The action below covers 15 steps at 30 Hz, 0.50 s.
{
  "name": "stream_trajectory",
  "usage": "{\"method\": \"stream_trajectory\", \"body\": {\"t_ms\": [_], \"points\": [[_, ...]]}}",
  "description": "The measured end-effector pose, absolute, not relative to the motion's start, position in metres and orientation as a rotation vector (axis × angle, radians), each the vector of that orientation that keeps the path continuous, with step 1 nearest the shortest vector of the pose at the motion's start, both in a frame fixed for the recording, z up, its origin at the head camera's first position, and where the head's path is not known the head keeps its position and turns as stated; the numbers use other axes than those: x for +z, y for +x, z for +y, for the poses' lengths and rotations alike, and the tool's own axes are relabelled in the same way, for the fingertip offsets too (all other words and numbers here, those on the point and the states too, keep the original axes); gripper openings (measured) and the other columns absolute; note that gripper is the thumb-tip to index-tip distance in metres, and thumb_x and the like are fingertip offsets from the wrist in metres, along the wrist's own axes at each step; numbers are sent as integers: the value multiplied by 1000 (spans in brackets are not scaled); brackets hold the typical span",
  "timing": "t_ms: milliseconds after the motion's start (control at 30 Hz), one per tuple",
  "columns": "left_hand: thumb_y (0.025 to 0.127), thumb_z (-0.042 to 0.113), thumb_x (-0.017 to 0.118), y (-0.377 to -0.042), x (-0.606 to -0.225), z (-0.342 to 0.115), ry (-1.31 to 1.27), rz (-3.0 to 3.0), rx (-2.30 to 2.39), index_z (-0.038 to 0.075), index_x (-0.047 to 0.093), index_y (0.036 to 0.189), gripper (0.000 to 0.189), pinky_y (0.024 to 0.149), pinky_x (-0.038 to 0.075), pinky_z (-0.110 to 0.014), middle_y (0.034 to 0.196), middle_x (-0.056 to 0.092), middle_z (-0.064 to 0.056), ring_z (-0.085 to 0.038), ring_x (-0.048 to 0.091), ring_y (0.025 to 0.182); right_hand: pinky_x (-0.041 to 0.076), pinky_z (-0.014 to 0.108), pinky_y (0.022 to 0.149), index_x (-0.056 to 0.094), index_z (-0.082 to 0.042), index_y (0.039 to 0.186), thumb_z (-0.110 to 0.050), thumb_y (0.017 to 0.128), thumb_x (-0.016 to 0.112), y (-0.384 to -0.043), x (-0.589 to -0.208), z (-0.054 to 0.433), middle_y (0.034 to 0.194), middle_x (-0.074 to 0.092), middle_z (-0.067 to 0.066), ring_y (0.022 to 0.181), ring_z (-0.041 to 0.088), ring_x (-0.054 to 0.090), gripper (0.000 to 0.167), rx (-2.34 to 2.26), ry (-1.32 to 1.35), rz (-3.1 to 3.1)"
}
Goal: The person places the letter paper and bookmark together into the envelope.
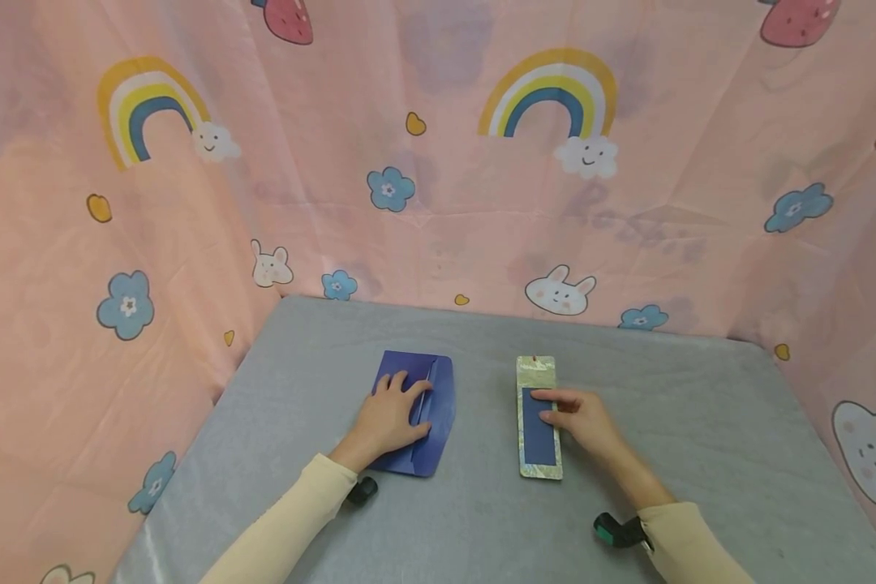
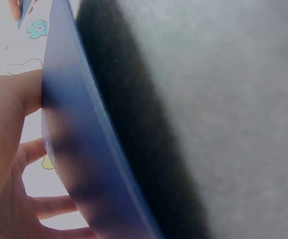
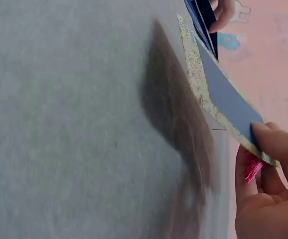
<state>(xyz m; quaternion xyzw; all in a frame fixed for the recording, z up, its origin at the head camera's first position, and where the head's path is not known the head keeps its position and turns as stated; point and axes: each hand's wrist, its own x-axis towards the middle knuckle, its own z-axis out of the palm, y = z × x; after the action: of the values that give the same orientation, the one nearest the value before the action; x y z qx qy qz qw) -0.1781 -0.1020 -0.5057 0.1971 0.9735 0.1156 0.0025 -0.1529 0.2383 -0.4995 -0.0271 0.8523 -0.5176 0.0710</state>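
Observation:
A dark blue envelope [image 1: 403, 365] lies at the left of the grey table, its flap [image 1: 443, 405] unfolded to the right. Across its face rests my left hand [image 1: 392, 414], fingers spread, thumb and forefinger near the opening. The left wrist view shows the envelope's edge [image 2: 99, 134] close up, its shadow on the table beside it. To the right is a bookmark [image 1: 538, 446] with a pale gold patterned border and dark blue panel. My right hand [image 1: 584, 422] pinches it by its right edge. A red tassel [image 3: 253, 170] hangs among the fingers in the right wrist view.
The grey table [image 1: 482, 527] ends at a pink curtain [image 1: 438, 235] printed with rainbows, flowers and rabbits, which also closes off both sides. A black wrist device [image 1: 619, 531] sits under the right forearm, another [image 1: 362, 491] under the left.

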Motion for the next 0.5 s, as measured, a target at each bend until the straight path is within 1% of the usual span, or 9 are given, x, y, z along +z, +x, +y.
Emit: {"method": "stream_trajectory", "body": {"t_ms": [100, 167, 267, 367, 400, 433, 500], "points": [[82, 47, 72, -178, -506, -102, 620, 3057, 366, 31, 53, 139, 62, 93, 49, -65, 145, 49, -20, -52, 45, 133, 52, 20, 76, 67, -13, 130, -19, 89, 73, -153, -499, 235, 138, 61, 17, 96, 5, 61, 42, -1596, -93, 2501], [82, 47, 72, -179, -507, -102, 619, 3058, 366, 31, 53, 139, 62, 92, 49, -65, 145, 49, -21, -52, 44, 133, 53, 20, 76, 63, -13, 135, -20, 88, 73, -154, -499, 232, 139, 59, 19, 95, 4, 63, 48, -1626, -123, 2442], [82, 47, 72, -179, -507, -101, 617, 3055, 368, 31, 52, 139, 62, 92, 48, -66, 146, 48, -21, -53, 44, 134, 53, 20, 72, 58, -11, 139, -19, 88, 74, -156, -497, 228, 135, 59, 22, 89, 4, 62, 55, -1640, -183, 2365], [82, 47, 73, -178, -506, -101, 614, 3050, 372, 31, 52, 139, 63, 93, 48, -66, 146, 48, -21, -53, 43, 134, 50, 20, 67, 53, -10, 143, -16, 86, 75, -158, -496, 224, 124, 60, 23, 82, 6, 58, 61, -1644, -255, 2305], [82, 47, 73, -178, -506, -101, 612, 3048, 373, 31, 52, 139, 63, 93, 48, -66, 146, 48, -21, -53, 43, 134, 50, 20, 67, 51, -9, 145, -15, 87, 75, -158, -496, 222, 121, 59, 24, 82, 6, 57, 63, -1647, -294, 2280], [82, 46, 73, -178, -506, -101, 611, 3047, 375, 31, 53, 139, 63, 93, 48, -66, 146, 48, -21, -53, 43, 134, 51, 20, 69, 48, -7, 146, -12, 87, 74, -159, -496, 221, 123, 58, 25, 84, 7, 58, 65, -1661, -331, 2246], [82, 46, 73, -178, -506, -100, 610, 3047, 372, 31, 53, 139, 62, 93, 48, -66, 146, 48, -21, -53, 43, 134, 49, 19, 68, 44, -4, 148, -7, 87, 72, -160, -496, 218, 119, 56, 25, 82, 7, 55, 67, -1666, -397, 2219]]}}
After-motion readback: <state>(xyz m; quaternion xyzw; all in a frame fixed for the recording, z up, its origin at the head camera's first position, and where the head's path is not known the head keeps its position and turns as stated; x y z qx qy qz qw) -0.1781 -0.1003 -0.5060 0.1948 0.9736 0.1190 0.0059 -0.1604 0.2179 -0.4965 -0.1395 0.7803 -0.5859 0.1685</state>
